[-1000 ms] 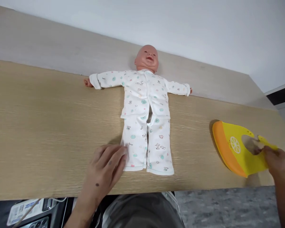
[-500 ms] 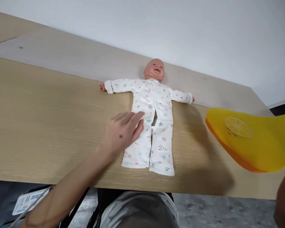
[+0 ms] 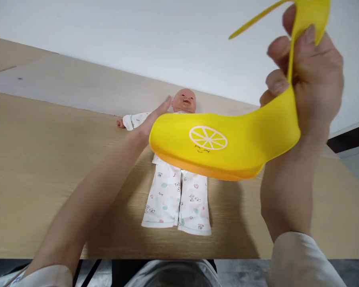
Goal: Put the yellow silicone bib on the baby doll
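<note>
Bendy yellow bib (image 3: 224, 143), lemon picture, orange edge, above the baby doll (image 3: 184, 101); right hand (image 3: 308, 79) pinching bib tight; left hand (image 3: 158, 117) open, by doll's head

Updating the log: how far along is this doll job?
Done: the doll lies on its back on the wooden tabletop, dressed in a white printed outfit. In hand: the right hand grips the yellow silicone bib, raised above the doll. Left: the bib is not yet around the doll's neck; the left hand is open by the doll's shoulder.
</note>
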